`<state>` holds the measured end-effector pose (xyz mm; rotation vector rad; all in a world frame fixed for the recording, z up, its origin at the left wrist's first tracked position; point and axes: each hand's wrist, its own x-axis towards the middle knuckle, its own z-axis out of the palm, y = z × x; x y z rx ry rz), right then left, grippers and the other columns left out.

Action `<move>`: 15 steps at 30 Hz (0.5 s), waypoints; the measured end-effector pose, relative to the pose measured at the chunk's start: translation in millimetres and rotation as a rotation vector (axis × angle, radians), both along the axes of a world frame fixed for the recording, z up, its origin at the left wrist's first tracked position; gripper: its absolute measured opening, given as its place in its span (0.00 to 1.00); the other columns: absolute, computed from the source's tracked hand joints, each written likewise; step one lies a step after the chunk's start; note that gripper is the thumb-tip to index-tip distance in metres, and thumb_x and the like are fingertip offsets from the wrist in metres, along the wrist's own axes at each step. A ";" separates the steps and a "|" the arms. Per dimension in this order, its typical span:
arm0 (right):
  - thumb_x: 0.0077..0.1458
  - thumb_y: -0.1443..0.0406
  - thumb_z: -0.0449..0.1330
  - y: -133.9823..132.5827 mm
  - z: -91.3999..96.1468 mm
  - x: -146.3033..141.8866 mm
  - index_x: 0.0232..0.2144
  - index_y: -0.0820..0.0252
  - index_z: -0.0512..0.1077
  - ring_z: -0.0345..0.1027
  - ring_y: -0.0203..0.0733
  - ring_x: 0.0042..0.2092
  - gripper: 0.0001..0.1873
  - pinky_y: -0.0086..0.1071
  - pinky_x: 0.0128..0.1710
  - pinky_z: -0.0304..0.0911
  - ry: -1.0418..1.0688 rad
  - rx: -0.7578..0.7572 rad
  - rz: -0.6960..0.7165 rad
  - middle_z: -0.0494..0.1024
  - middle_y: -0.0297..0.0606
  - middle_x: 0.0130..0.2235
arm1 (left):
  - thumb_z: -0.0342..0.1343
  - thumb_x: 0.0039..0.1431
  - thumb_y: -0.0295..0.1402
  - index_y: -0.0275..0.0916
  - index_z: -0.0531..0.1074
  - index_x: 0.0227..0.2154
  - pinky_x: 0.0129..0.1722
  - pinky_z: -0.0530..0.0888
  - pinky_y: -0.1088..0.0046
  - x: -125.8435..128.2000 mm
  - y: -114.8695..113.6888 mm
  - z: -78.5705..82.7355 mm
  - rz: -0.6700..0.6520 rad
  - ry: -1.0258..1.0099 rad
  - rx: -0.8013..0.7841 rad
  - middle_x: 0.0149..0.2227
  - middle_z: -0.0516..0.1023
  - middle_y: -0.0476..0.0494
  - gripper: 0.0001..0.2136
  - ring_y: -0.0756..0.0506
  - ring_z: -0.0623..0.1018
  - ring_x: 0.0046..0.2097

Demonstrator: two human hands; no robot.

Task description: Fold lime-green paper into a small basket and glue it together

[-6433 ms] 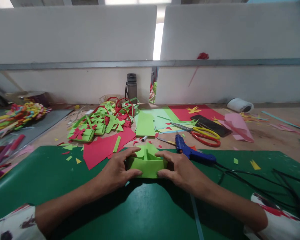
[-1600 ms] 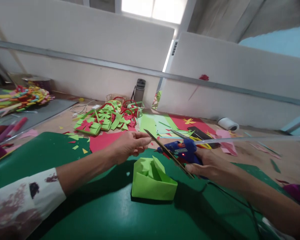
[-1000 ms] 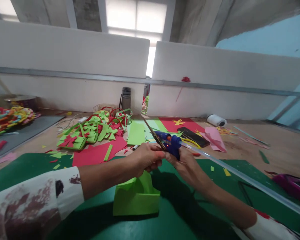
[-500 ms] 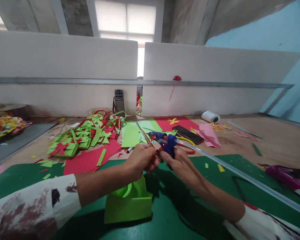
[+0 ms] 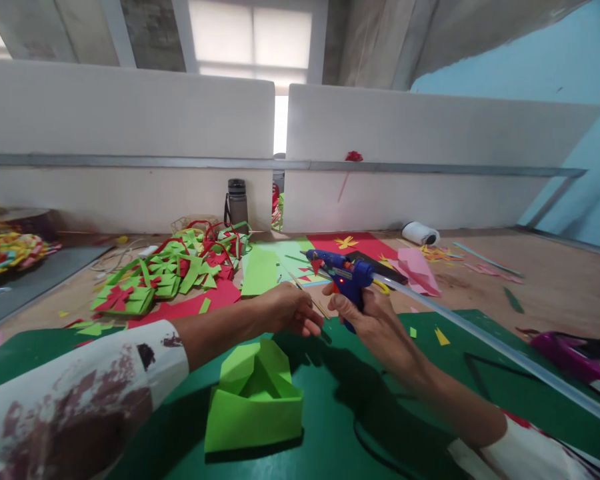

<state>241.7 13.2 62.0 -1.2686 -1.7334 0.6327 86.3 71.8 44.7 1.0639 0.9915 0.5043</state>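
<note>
My right hand (image 5: 373, 317) is wrapped round the grip of a blue hot glue gun (image 5: 347, 270). Its nozzle points left, and a small red light glows on its side. A long clear glue stick (image 5: 460, 327) runs out of its back toward the lower right. My left hand (image 5: 293, 312) hovers left of the gun, its fingers loosely bent and apart. Just behind these fingers lies a slim gold-coloured tool (image 5: 321, 308), partly hidden by the hand. Below my left hand, a folded lime-green basket (image 5: 254, 420) stands on the green mat (image 5: 380, 440).
Several green and red paper baskets (image 5: 165, 280) are heaped at the left. Behind are green sheets (image 5: 260, 270), a red sheet (image 5: 325, 243), a dark phone (image 5: 375, 265), a bottle (image 5: 237, 203) and a white roll (image 5: 420, 233). A purple tool (image 5: 570, 357) lies far right.
My left hand has let go of the slim gold-coloured tool, which now lies behind it. The glue gun has moved up and right in my right hand. More of the green basket shows.
</note>
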 end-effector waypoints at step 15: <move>0.54 0.49 0.52 -4.8 -25.4 -10.9 0.36 0.62 0.69 0.66 0.37 0.28 0.22 0.31 0.27 0.61 0.180 -0.214 0.211 0.74 0.38 0.29 | 0.61 0.49 0.36 0.33 0.70 0.32 0.17 0.61 0.84 -41.4 -49.3 11.2 0.182 -0.304 0.114 0.27 0.71 0.49 0.12 0.57 0.69 0.22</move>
